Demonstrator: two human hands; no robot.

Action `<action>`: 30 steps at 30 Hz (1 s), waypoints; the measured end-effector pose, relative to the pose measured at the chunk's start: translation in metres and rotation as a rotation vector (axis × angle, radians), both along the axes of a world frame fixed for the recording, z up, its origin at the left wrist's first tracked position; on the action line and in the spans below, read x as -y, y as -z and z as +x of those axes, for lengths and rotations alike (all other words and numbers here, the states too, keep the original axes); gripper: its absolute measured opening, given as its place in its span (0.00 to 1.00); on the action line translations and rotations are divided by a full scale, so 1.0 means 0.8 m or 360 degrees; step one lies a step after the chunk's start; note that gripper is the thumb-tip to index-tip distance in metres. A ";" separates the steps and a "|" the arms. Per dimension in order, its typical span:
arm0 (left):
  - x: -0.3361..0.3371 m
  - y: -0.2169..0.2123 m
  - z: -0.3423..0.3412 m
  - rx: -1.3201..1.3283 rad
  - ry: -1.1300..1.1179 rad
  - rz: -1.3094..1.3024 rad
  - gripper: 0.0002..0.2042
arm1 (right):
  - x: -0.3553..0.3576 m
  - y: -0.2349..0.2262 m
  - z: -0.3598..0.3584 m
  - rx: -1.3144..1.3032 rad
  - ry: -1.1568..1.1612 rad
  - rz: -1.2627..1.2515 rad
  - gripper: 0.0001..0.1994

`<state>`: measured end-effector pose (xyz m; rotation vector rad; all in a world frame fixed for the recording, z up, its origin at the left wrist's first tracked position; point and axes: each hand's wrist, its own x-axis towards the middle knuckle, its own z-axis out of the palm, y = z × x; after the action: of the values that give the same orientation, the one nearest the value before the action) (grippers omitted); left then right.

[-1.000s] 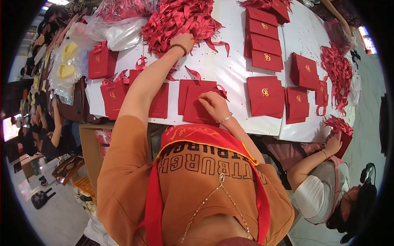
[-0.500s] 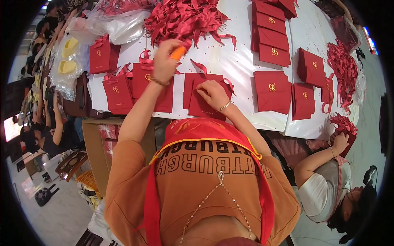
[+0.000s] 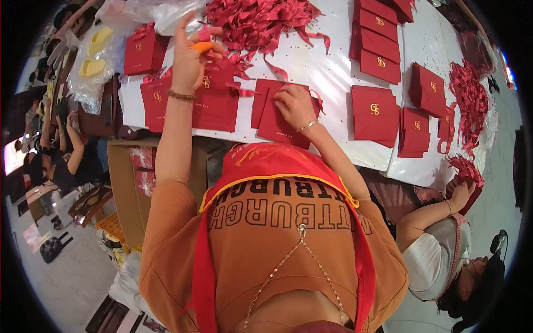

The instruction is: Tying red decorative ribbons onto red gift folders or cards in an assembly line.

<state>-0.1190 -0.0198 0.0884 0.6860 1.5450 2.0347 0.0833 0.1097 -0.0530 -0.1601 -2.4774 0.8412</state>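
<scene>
Head view, left hand (image 3: 191, 58) pinching ribbon (image 3: 204, 34), ribbon heap (image 3: 261, 19) beyond, right hand (image 3: 294, 105) on red envelope (image 3: 277, 119)

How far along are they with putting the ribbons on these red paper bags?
Done, it seems: red bags with ribbon handles lie at the table's far left. In hand: the left hand lifts a ribbon, while the right hand presses a flat red bag. Left: a big ribbon pile and rows of flat bags with no handles that I can see. Probably well short of finished.
</scene>
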 end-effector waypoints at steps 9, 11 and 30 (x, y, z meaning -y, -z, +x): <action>0.000 0.065 0.051 0.0427 0.0470 -0.0552 0.07 | -0.025 0.007 -0.003 0.0314 0.0120 -0.0126 0.11; -0.003 0.085 0.081 0.0317 0.0666 -0.0712 0.06 | -0.028 -0.003 -0.004 0.0508 0.0087 -0.0456 0.12; -0.009 0.157 0.116 0.0061 0.0569 -0.1151 0.05 | -0.047 0.018 -0.010 0.1150 -0.0119 -0.1005 0.19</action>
<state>-0.0261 -0.0124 -0.0374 0.5657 1.8129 1.1062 0.0749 0.1476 -0.0674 -0.6989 -2.7460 1.8411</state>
